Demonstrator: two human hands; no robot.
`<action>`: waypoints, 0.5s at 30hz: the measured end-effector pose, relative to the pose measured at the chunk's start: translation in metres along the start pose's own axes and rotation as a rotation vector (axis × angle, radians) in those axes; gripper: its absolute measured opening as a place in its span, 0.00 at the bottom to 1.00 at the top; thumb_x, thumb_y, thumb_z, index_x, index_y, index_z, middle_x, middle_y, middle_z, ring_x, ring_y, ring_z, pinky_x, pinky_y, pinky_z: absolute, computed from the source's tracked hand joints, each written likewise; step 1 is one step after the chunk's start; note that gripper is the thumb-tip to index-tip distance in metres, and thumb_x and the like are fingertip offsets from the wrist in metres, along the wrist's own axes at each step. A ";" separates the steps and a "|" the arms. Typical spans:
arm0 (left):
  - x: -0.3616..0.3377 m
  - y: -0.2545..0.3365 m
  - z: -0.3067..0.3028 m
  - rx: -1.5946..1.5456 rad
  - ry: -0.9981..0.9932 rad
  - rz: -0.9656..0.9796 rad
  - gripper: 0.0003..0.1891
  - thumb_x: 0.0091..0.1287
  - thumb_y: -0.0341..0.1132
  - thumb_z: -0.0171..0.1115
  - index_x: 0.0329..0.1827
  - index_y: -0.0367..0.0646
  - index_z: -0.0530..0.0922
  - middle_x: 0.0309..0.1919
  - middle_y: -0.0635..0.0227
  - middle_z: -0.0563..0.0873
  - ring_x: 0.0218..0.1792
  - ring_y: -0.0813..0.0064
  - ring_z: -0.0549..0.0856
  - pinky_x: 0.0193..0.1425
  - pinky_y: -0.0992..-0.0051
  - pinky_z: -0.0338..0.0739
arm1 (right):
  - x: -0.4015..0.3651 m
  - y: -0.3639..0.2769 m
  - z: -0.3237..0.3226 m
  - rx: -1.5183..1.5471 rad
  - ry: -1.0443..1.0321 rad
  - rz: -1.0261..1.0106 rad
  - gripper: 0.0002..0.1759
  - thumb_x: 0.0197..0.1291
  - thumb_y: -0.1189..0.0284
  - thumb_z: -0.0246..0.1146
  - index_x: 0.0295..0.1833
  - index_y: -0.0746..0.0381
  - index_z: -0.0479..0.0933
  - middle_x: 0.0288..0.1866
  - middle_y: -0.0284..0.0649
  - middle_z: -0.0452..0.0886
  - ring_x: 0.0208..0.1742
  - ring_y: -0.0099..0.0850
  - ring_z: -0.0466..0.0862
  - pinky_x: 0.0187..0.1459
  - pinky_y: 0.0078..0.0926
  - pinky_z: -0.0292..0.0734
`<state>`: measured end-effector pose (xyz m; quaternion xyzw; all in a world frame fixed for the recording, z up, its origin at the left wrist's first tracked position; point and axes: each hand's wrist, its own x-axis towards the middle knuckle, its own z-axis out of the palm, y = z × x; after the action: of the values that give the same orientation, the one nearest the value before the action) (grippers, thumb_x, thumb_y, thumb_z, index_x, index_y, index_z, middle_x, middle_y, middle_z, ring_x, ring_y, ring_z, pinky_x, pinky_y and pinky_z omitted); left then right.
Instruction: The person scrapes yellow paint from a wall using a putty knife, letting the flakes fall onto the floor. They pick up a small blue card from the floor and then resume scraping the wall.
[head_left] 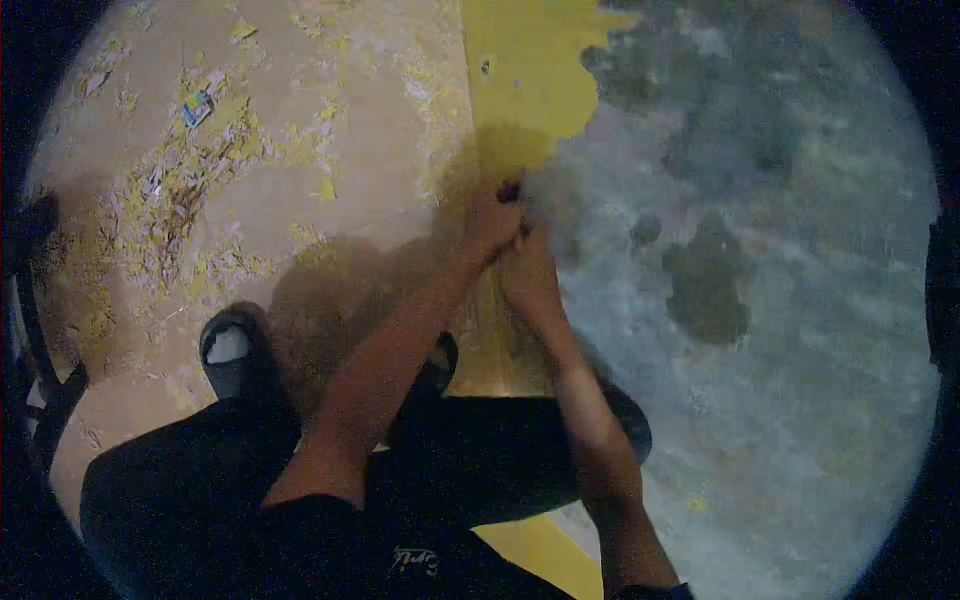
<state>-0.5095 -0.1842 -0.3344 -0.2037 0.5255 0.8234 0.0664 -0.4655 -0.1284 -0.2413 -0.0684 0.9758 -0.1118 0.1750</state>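
My left hand (pixel 493 220) and my right hand (pixel 530 272) are close together near the middle of the view, with their fingers curled. A small dark object (pixel 508 191) shows at the fingers of my left hand; its shape is too unclear to name. Both hands are beside the lower end of a yellow layer (pixel 530 90) on a grey, mottled wall (pixel 820 270). My right hand's fingertips are mostly hidden, and what they hold cannot be made out.
Yellow and pale flakes (pixel 190 190) lie scattered over the tan floor (pixel 380 90) at left, with a small colourful packet (pixel 198 108) among them. My dark sandal (pixel 238 355) and bent legs are below. A dark frame (pixel 62 400) stands at the left edge.
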 end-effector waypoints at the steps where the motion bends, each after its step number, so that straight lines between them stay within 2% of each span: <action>1: -0.007 0.023 -0.012 0.052 -0.072 -0.030 0.18 0.50 0.29 0.64 0.46 0.36 0.83 0.42 0.55 0.87 0.45 0.63 0.86 0.51 0.69 0.79 | -0.001 0.000 0.007 -0.020 0.072 -0.085 0.22 0.65 0.68 0.49 0.62 0.68 0.67 0.54 0.61 0.73 0.54 0.61 0.75 0.55 0.50 0.70; 2: -0.009 0.031 -0.014 0.056 -0.052 -0.025 0.18 0.50 0.29 0.64 0.46 0.36 0.83 0.42 0.55 0.87 0.45 0.63 0.86 0.51 0.69 0.79 | -0.002 -0.008 -0.001 -0.013 0.066 -0.104 0.22 0.65 0.68 0.49 0.62 0.68 0.67 0.54 0.61 0.73 0.54 0.61 0.75 0.55 0.50 0.70; 4: -0.014 0.032 -0.012 0.043 -0.064 -0.091 0.19 0.49 0.28 0.63 0.47 0.36 0.83 0.42 0.55 0.87 0.45 0.63 0.87 0.51 0.68 0.79 | -0.009 -0.026 -0.026 0.021 -0.113 0.056 0.22 0.66 0.70 0.47 0.62 0.69 0.66 0.54 0.61 0.72 0.55 0.62 0.73 0.56 0.49 0.70; 5: -0.014 0.027 -0.013 0.041 -0.071 -0.122 0.19 0.49 0.28 0.63 0.47 0.36 0.83 0.42 0.55 0.87 0.45 0.63 0.87 0.51 0.68 0.79 | -0.008 -0.023 -0.015 0.027 -0.130 0.068 0.22 0.66 0.70 0.47 0.62 0.69 0.66 0.54 0.61 0.72 0.55 0.62 0.73 0.56 0.49 0.70; 6: -0.006 0.020 -0.017 -0.047 -0.106 -0.255 0.19 0.49 0.28 0.62 0.48 0.37 0.83 0.43 0.54 0.87 0.45 0.62 0.87 0.52 0.67 0.79 | -0.004 -0.018 -0.001 0.091 -0.083 0.118 0.21 0.66 0.70 0.47 0.61 0.70 0.67 0.54 0.62 0.72 0.56 0.62 0.72 0.57 0.48 0.69; 8: 0.001 0.007 -0.013 -0.133 -0.138 -0.357 0.20 0.49 0.28 0.62 0.48 0.37 0.83 0.43 0.53 0.87 0.45 0.61 0.87 0.52 0.66 0.79 | 0.003 -0.022 0.000 0.154 -0.015 0.145 0.20 0.67 0.70 0.47 0.59 0.71 0.68 0.55 0.62 0.71 0.57 0.62 0.71 0.58 0.48 0.69; 10: -0.011 0.000 -0.006 0.088 -0.037 0.071 0.20 0.50 0.29 0.61 0.48 0.37 0.83 0.43 0.52 0.87 0.45 0.59 0.87 0.52 0.65 0.80 | -0.007 -0.039 -0.013 0.207 0.000 0.138 0.18 0.68 0.71 0.48 0.56 0.72 0.70 0.55 0.62 0.71 0.58 0.60 0.70 0.58 0.47 0.68; 11: -0.003 -0.001 -0.003 0.082 -0.029 0.066 0.20 0.50 0.29 0.61 0.48 0.37 0.83 0.43 0.52 0.87 0.45 0.59 0.87 0.52 0.65 0.80 | 0.002 -0.029 -0.012 0.202 -0.009 0.135 0.18 0.68 0.71 0.48 0.56 0.72 0.70 0.55 0.62 0.71 0.58 0.60 0.70 0.58 0.47 0.68; 12: 0.001 -0.005 0.000 0.055 -0.013 -0.099 0.20 0.51 0.29 0.61 0.49 0.38 0.83 0.42 0.52 0.87 0.45 0.58 0.87 0.52 0.65 0.80 | 0.008 -0.013 -0.008 0.181 -0.050 0.143 0.17 0.68 0.71 0.48 0.54 0.72 0.70 0.54 0.62 0.71 0.58 0.60 0.70 0.58 0.48 0.67; 14: -0.007 -0.018 0.001 0.033 -0.009 -0.284 0.20 0.51 0.30 0.61 0.49 0.39 0.83 0.42 0.52 0.87 0.46 0.57 0.87 0.52 0.65 0.79 | 0.000 -0.015 -0.005 0.165 -0.097 0.173 0.16 0.67 0.71 0.49 0.53 0.73 0.71 0.54 0.62 0.71 0.57 0.60 0.70 0.58 0.48 0.67; 15: -0.003 -0.022 0.001 0.099 0.028 -0.233 0.20 0.51 0.30 0.61 0.50 0.39 0.83 0.43 0.53 0.87 0.46 0.58 0.86 0.53 0.65 0.79 | 0.000 -0.022 -0.001 0.150 -0.085 0.191 0.17 0.68 0.71 0.48 0.54 0.72 0.71 0.54 0.62 0.71 0.57 0.60 0.71 0.59 0.48 0.67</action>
<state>-0.4994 -0.1732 -0.3513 -0.2712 0.5392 0.7802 0.1642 -0.4641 -0.1497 -0.2347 0.0335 0.9584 -0.1643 0.2308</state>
